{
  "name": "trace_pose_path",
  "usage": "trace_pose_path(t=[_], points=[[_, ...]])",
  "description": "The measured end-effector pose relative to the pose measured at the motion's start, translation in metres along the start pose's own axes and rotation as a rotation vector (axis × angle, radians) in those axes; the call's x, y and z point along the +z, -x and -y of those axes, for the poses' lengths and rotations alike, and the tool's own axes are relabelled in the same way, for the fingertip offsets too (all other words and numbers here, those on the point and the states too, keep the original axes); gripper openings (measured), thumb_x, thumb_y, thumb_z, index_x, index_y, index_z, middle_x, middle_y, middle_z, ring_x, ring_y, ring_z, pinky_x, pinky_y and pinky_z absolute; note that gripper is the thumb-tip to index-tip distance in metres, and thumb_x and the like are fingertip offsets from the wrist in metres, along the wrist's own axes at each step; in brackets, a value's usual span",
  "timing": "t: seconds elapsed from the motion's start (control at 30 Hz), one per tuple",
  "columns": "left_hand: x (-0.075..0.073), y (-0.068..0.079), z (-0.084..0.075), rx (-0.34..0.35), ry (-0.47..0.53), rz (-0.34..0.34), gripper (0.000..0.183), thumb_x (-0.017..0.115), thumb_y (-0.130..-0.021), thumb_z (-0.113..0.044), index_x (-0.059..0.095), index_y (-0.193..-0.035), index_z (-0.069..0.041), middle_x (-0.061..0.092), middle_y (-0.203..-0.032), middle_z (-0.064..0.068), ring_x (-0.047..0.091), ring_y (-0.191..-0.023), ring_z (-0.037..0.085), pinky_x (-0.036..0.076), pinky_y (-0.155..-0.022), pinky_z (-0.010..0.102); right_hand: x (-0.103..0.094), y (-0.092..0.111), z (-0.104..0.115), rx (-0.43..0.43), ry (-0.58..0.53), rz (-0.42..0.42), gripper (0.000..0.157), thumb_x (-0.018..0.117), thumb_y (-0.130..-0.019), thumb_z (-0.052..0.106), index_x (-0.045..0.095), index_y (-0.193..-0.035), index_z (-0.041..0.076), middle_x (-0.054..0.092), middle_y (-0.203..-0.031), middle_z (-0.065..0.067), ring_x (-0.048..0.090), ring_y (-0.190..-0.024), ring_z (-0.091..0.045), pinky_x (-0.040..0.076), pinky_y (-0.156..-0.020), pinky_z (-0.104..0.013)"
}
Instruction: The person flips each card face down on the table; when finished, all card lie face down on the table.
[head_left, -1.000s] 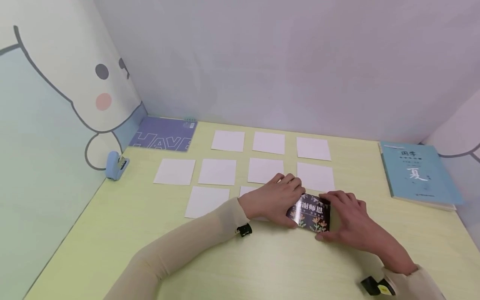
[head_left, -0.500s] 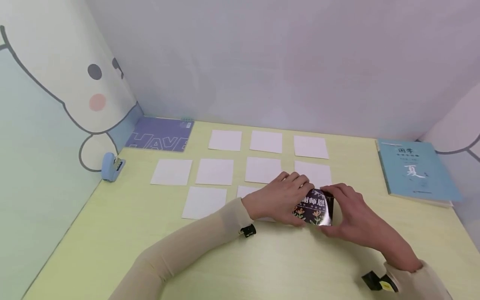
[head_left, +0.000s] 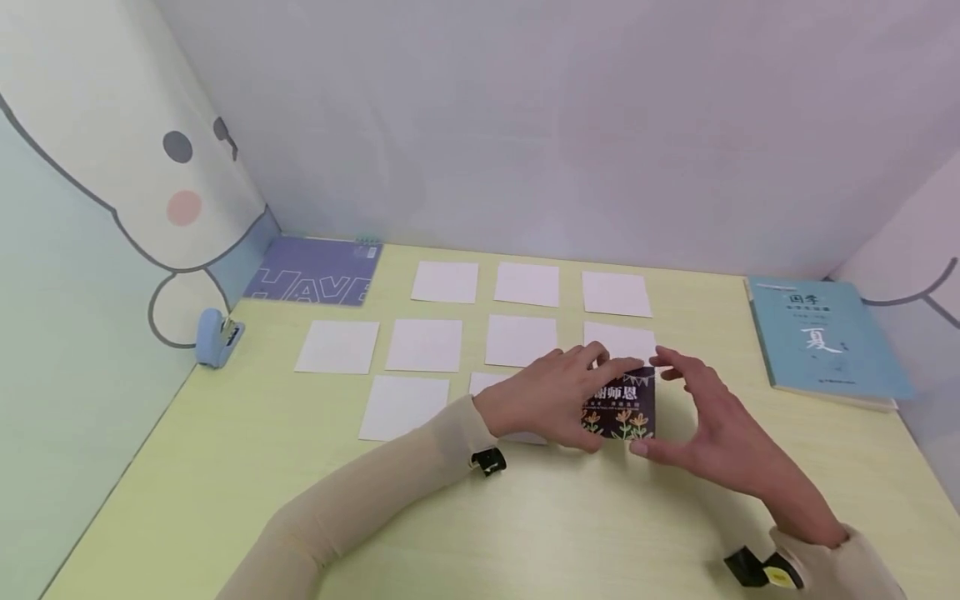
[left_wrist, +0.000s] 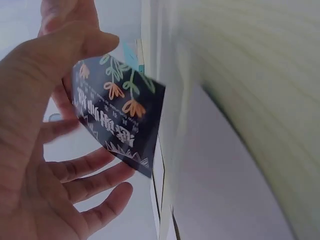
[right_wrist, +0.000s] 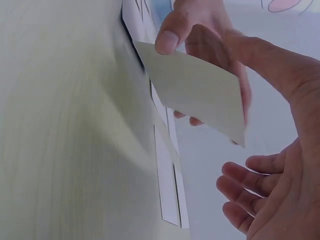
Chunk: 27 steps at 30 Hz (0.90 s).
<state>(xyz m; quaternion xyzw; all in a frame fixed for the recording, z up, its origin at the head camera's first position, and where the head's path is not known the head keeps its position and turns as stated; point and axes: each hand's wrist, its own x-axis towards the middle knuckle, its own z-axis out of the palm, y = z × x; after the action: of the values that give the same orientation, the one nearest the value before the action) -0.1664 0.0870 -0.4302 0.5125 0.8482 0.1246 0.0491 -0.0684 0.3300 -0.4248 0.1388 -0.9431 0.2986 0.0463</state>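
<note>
A dark square card [head_left: 626, 408] with white Chinese characters and orange flowers is raised over the yellow table. My left hand [head_left: 551, 400] grips it by its top and bottom edges, between thumb and fingers. In the left wrist view the card's printed face [left_wrist: 122, 107] tilts above a white card. Its plain pale back [right_wrist: 195, 90] shows in the right wrist view, with the left thumb at one edge. My right hand [head_left: 712, 433] is spread beside the card's right side, thumb and index finger near its right corners and its other fingers loosely bent.
White square cards [head_left: 423, 344] lie face-down in rows across the table, some partly behind the left hand. A purple notebook [head_left: 315, 271] and a blue stapler [head_left: 216, 337] are at the left. A blue book [head_left: 828, 342] lies at the right, near the wall.
Both hands held the dark card by its sides; the right fingers have since loosened and spread away from it. The card has risen slightly, staying in the left hand.
</note>
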Motion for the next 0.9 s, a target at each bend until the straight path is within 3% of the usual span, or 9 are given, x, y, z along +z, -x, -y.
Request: trace_pose_path(t=[0.1,0.17,0.27,0.37,0.43,0.53,0.73,0.9], points=[[-0.001,0.002,0.004,0.046,0.113,-0.043,0.103,0.080,-0.086,-0.051,0.020,-0.170,-0.045,0.051,-0.134,0.002,0.056,-0.077,0.008,0.051,-0.072,0.021,0.001,0.000,0.002,0.011,-0.020,-0.021,0.115,0.097,-0.078,0.035,0.028,-0.170,0.028,0.053,-0.153,-0.008,0.051,-0.128,-0.025,0.036,-0.104,-0.024],[-0.002,0.003,0.006,0.071,0.187,-0.074,0.098,0.080,-0.088,-0.048,0.023,-0.168,-0.048,0.049,-0.134,0.003,0.055,-0.068,0.009,0.049,-0.065,0.019,0.002,0.000,0.003,0.015,-0.038,-0.014,0.113,0.096,-0.079,0.034,0.027,-0.170,0.030,0.053,-0.151,-0.009,0.052,-0.128,-0.027,0.038,-0.105,-0.030],[-0.003,0.005,0.007,0.089,0.308,-0.140,0.092,0.083,-0.088,-0.043,0.032,-0.165,-0.044,0.046,-0.140,0.003,0.061,-0.081,0.008,0.050,-0.075,0.016,0.003,0.000,0.003,0.030,-0.060,0.043,0.111,0.094,-0.081,0.037,0.026,-0.169,0.033,0.050,-0.152,-0.011,0.051,-0.134,-0.034,0.043,-0.103,-0.050],[-0.004,0.005,0.007,0.130,0.419,-0.247,0.086,0.088,-0.087,-0.038,0.044,-0.160,-0.032,0.046,-0.146,0.002,0.061,-0.112,0.009,0.051,-0.096,0.016,0.006,-0.001,0.001,0.033,-0.068,0.096,0.111,0.093,-0.083,0.040,0.025,-0.170,0.030,0.049,-0.153,-0.012,0.047,-0.139,-0.037,0.044,-0.100,-0.065],[-0.006,0.005,0.006,0.175,0.475,-0.316,0.081,0.090,-0.085,-0.034,0.050,-0.155,-0.023,0.048,-0.147,0.002,0.055,-0.130,0.010,0.047,-0.109,0.018,0.008,-0.002,0.000,0.039,-0.061,0.119,0.110,0.092,-0.083,0.043,0.026,-0.169,0.027,0.048,-0.156,-0.012,0.046,-0.140,-0.037,0.044,-0.100,-0.067],[-0.009,0.003,0.004,0.229,0.525,-0.383,0.079,0.093,-0.083,-0.032,0.054,-0.150,-0.017,0.050,-0.149,0.001,0.047,-0.142,0.010,0.040,-0.121,0.020,0.010,-0.003,-0.001,0.055,-0.049,0.138,0.106,0.091,-0.084,0.048,0.031,-0.167,0.022,0.048,-0.157,-0.013,0.047,-0.140,-0.038,0.046,-0.100,-0.068],[-0.014,0.006,0.001,0.258,0.557,-0.400,0.078,0.093,-0.083,-0.033,0.053,-0.147,-0.015,0.052,-0.152,-0.001,0.042,-0.150,0.008,0.036,-0.125,0.022,0.015,-0.004,-0.002,0.035,-0.064,0.108,0.094,0.093,-0.082,0.047,0.044,-0.159,0.023,0.054,-0.153,-0.010,0.049,-0.139,-0.034,0.044,-0.101,-0.063],[-0.015,0.009,0.003,0.241,0.522,-0.380,0.073,0.093,-0.082,-0.033,0.056,-0.141,-0.012,0.052,-0.151,0.005,0.048,-0.146,0.013,0.039,-0.122,0.023,0.014,-0.004,-0.005,0.006,0.000,0.053,0.095,0.098,-0.076,0.044,0.050,-0.152,0.014,0.054,-0.149,-0.012,0.054,-0.132,-0.036,0.048,-0.099,-0.064]])
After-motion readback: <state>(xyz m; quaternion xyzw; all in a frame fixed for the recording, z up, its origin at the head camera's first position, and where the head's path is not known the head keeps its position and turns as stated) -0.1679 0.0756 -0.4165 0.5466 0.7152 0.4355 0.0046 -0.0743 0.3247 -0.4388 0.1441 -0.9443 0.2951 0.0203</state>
